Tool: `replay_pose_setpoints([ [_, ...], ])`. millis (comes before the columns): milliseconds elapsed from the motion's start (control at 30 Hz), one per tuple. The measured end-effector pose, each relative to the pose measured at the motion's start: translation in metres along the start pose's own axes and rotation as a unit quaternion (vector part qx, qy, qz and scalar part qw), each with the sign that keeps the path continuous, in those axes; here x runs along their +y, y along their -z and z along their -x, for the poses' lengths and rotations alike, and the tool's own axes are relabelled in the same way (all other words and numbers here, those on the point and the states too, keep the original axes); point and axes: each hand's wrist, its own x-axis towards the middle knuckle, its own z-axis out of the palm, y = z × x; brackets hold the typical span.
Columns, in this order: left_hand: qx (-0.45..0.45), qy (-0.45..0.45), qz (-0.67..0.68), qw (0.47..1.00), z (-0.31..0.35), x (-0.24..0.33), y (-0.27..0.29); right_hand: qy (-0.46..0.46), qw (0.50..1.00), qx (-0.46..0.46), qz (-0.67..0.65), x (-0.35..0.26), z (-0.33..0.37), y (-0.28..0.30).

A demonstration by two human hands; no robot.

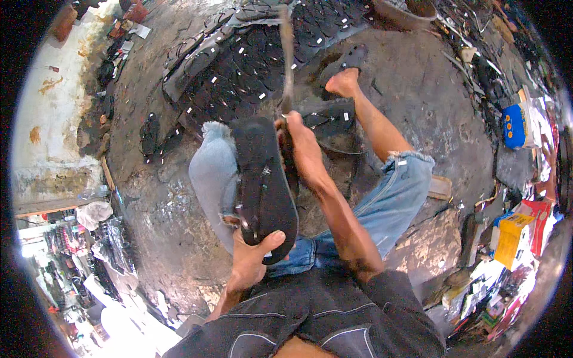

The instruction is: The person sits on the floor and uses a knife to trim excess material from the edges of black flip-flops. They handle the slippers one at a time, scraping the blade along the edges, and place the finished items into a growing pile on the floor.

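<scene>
On the left, the left hand has its thumb pressed over the heel of a black flip-flop, fingers tucked beneath, and that sandal lies lengthwise along the left thigh, strap side up! Across to the right hand, closed around a long, thin tool, blurred along its length, just beside the toe end. Looks like edge or strap work in hand; the next move calls for a firm heel grip and a controlled tool. Farther right, a round basin, contents unclear; then a yellow box and a blue carton, insides hidden.
</scene>
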Motion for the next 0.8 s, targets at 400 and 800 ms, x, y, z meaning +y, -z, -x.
replay_pose_setpoints([
  [400, -0.082, -0.179, -0.060, 0.979, -0.027, 0.085, -0.008, 0.078, 0.975, 0.033, 0.205, -0.051, 0.175, 0.031],
  [800, -0.101, -0.110, -0.128, 0.980, -0.027, 0.065, 0.003, -0.047, 0.871, -0.047, 0.487, -0.028, 0.218, 0.080],
])
